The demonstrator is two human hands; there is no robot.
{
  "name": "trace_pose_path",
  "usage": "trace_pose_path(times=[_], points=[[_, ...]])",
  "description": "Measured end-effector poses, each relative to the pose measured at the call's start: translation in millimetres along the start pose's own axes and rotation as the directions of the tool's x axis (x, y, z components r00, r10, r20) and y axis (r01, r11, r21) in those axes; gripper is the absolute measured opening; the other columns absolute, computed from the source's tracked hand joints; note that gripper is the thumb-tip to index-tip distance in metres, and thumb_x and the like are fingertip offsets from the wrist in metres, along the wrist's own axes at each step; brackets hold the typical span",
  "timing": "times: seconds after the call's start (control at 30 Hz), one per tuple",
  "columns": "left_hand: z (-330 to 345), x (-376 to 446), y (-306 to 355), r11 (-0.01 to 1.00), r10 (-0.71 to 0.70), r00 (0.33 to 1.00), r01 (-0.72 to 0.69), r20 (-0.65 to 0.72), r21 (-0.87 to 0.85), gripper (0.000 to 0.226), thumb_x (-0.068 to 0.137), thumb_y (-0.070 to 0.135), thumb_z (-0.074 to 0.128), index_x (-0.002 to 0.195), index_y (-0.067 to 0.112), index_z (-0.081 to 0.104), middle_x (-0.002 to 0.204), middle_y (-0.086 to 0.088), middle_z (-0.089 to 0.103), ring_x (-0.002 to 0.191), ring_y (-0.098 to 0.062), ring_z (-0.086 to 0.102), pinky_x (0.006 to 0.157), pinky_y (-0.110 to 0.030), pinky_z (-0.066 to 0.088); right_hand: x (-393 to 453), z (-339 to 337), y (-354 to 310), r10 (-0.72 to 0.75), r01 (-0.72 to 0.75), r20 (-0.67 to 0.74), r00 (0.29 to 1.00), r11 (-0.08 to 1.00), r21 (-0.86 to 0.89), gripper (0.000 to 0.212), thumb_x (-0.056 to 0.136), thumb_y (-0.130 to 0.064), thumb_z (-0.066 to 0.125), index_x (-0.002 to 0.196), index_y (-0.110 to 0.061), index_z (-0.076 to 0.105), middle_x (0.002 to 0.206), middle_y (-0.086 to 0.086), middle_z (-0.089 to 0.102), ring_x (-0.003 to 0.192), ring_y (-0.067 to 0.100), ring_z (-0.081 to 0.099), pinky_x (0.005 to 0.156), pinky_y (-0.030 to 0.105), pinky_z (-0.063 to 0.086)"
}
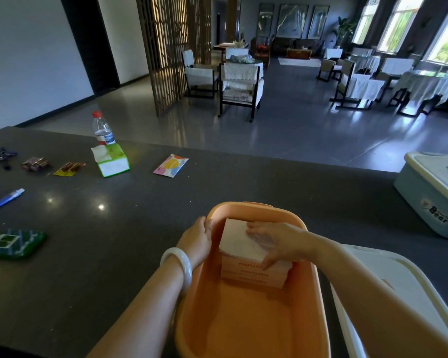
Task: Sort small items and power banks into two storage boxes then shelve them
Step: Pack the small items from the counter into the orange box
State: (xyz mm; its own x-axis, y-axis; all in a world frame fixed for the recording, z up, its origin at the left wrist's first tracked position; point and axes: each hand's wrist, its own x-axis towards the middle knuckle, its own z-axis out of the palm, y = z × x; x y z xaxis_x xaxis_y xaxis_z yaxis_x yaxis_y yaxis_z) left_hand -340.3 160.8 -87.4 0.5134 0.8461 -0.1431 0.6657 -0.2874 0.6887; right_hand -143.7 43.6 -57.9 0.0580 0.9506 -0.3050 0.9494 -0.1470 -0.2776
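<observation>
An orange storage box (246, 321) stands open on the dark counter (114, 254) in front of me. Inside it, at the far end, lies a stack of pale tissue packs (239, 245). My right hand (274, 244) lies on top of the stack, fingers spread over its top and thumb down its near side. My left hand (195, 240) holds the box's left rim, thumb curled over the edge. A white lid (398, 288) lies to the right of the box. A pale blue lidded box (435, 202) stands at the far right.
Loose items lie on the counter's left: a green tissue pack (113, 161), a water bottle (102, 129), a pink pouch (171, 165), a yellow packet (67, 169), a wrapped snack (35, 163), a blue tube (3, 201), a green patterned case (14, 242), dark cords (0, 156).
</observation>
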Motion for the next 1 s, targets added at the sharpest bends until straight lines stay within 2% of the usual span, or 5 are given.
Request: trace_pose_path(times=[0.23, 0.3, 0.4, 0.7, 1.0], points=[[0.2, -0.3, 0.9, 1.0, -0.008, 1.0, 0.008, -0.006, 0.016, 0.05, 0.102, 0.049, 0.02, 0.138, 0.021, 0.039, 0.117, 0.0, 0.058, 0.091, -0.009, 0.051, 0.073, -0.026, 0.037, 0.8, -1.4, 3.8, -0.003, 0.002, 0.014, 1.0, 0.999, 0.042, 0.086, 0.078, -0.04, 0.076, 0.148, -0.04, 0.025, 0.153, -0.018, 0.027, 0.14, 0.013, 0.027, 0.112, 0.036, 0.029], [0.4, -0.1, 0.8, 1.0, -0.011, 1.0, 0.011, -0.006, 0.012, 0.052, 0.102, 0.05, 0.02, 0.141, 0.021, 0.037, 0.125, -0.002, 0.057, 0.104, -0.015, 0.057, 0.077, -0.027, 0.037, 1.4, -2.0, 4.1, 0.0, -0.001, 0.021, 1.0, 0.999, 0.042, 0.087, 0.077, -0.039, 0.076, 0.148, -0.039, 0.025, 0.153, -0.017, 0.027, 0.14, 0.013, 0.028, 0.112, 0.036, 0.03], [0.8, 0.0, 0.8, 1.0, -0.024, 1.0, 0.024, -0.009, 0.014, 0.054, 0.102, 0.049, 0.02, 0.145, 0.02, 0.032, 0.138, -0.004, 0.051, 0.122, -0.02, 0.052, 0.081, -0.027, 0.035, 1.3, -1.6, 4.6, 0.001, -0.001, 0.026, 1.0, 1.0, 0.027, 0.088, 0.077, -0.039, 0.077, 0.148, -0.04, 0.025, 0.153, -0.017, 0.027, 0.14, 0.014, 0.028, 0.111, 0.038, 0.031], [0.7, -1.0, 2.0, 1.0, -0.029, 1.0, 0.029, -0.009, 0.006, 0.052, 0.103, 0.046, 0.019, 0.146, 0.019, 0.031, 0.139, -0.005, 0.051, 0.122, -0.022, 0.052, 0.081, -0.027, 0.035, -0.4, 1.8, 2.1, 0.002, -0.002, 0.002, 1.0, 1.0, -0.022, 0.089, 0.078, -0.042, 0.075, 0.149, -0.039, 0.021, 0.155, -0.017, 0.023, 0.14, 0.014, 0.027, 0.112, 0.035, 0.029], [-1.1, -2.8, 3.5, 0.999, -0.034, 0.999, 0.034, 0.003, -0.001, 0.056, 0.102, 0.047, 0.02, 0.15, 0.019, 0.025, 0.146, -0.005, 0.044, 0.129, -0.023, 0.047, 0.095, -0.033, 0.039, -3.8, 3.0, -1.8, 0.012, -0.013, -0.016, 1.0, 1.0, -0.019, 0.087, 0.079, -0.042, 0.073, 0.149, -0.038, 0.021, 0.155, -0.016, 0.023, 0.14, 0.014, 0.026, 0.113, 0.036, 0.028]])
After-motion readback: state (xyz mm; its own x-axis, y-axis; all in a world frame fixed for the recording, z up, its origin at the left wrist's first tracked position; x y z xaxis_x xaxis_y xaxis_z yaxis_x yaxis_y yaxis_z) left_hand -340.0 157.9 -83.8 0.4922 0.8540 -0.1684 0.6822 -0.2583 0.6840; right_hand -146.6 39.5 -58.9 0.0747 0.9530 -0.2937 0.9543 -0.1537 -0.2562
